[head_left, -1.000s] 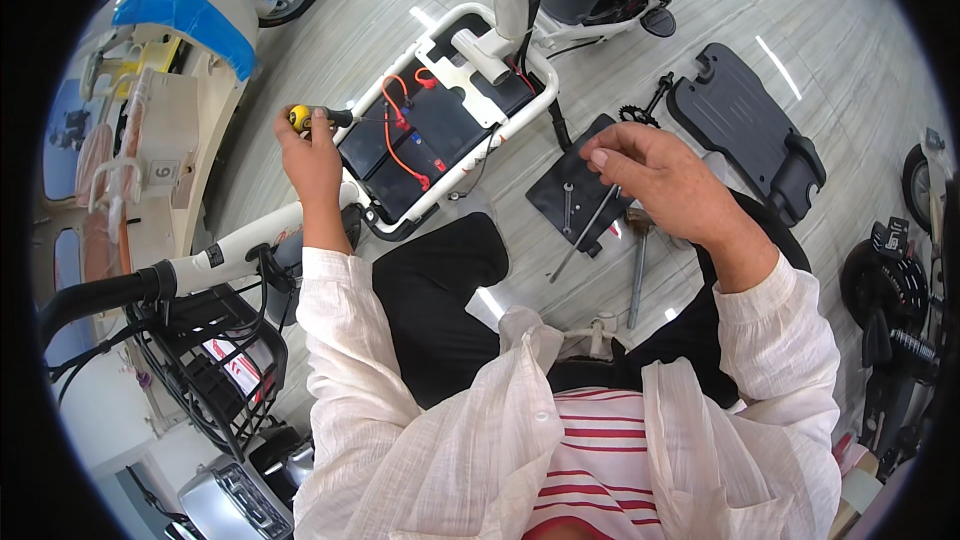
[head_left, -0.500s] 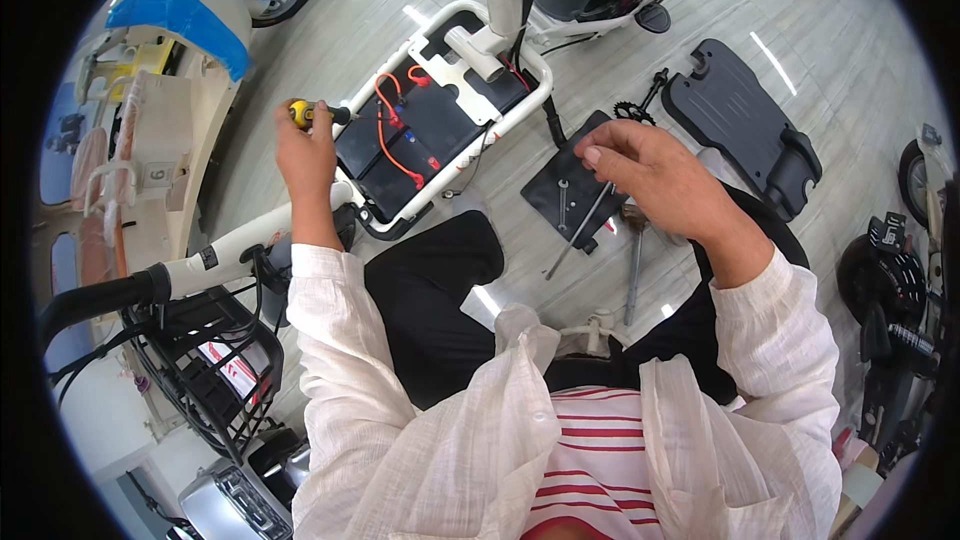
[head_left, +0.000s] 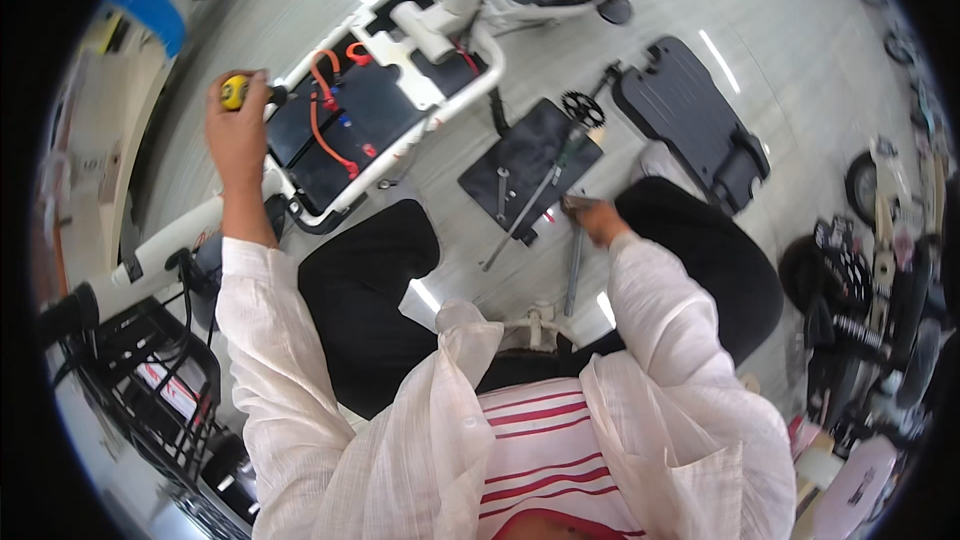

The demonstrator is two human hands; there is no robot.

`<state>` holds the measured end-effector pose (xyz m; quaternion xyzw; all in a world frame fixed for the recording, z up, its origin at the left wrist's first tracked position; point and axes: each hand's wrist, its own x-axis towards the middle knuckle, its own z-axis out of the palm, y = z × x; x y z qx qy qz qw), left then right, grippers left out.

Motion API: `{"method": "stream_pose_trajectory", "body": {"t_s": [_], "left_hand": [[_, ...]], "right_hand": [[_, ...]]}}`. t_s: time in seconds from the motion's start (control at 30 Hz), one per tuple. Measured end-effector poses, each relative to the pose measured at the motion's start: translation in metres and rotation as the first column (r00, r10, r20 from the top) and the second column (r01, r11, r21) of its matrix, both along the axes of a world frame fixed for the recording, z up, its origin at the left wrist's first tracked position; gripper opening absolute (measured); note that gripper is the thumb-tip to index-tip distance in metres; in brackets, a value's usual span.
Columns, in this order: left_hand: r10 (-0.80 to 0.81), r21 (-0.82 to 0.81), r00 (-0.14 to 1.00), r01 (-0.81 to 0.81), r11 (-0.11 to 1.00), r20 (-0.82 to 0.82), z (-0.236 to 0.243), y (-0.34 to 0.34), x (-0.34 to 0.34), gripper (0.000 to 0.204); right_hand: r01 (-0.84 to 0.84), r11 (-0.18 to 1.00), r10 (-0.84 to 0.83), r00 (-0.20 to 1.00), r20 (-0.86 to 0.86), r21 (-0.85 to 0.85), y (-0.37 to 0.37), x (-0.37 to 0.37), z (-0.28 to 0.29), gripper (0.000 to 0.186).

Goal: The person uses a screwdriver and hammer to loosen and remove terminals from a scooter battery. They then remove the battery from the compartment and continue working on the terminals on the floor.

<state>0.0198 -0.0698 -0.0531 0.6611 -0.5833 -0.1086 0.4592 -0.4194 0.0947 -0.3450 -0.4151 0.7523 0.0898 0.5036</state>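
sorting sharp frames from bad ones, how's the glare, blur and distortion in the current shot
Head view: bright reflections streak the glossy floor; head view: the right hand looks soft, perhaps from motion; head view: the fisheye leaves dark corners and squeezes things near the rim.

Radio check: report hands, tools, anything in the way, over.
Left hand: gripping yellow-and-black screwdriver beside white tubular metal frame. Right hand: at grey metal-shafted hammer, grip unclear. Possible obstruction: orange cables looping over black boxy batteries.
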Motion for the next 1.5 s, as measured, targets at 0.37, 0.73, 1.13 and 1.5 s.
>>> {"method": "stream_pose_trajectory", "body": {"t_s": [0.37,0.73,1.13,1.5], "left_hand": [[-0.047,0.065,0.933,0.075,0.995,-0.356,0.004,0.001,-0.019,0.02],[-0.066,0.075,0.934,0.098,0.992,-0.351,0.0,-0.003,-0.019,0.017],[-0.158,0.034,0.93,0.179,0.983,-0.333,-0.005,-0.004,-0.025,0.018],[-0.296,-0.073,0.927,0.286,0.955,-0.23,-0.019,-0.007,-0.015,0.018]], "right_hand": [[0.086,0.965,-0.135,0.973,-0.187,-0.246,0.08,0.018,-0.116,0.044],[0.304,0.865,-0.39,0.908,-0.152,-0.4,0.059,0.024,-0.071,0.041],[0.147,0.668,0.358,0.796,0.488,-0.73,-0.065,0.149,0.316,0.035],[-0.264,0.365,0.609,0.793,0.015,-0.893,-0.114,0.224,0.383,0.041]]}}
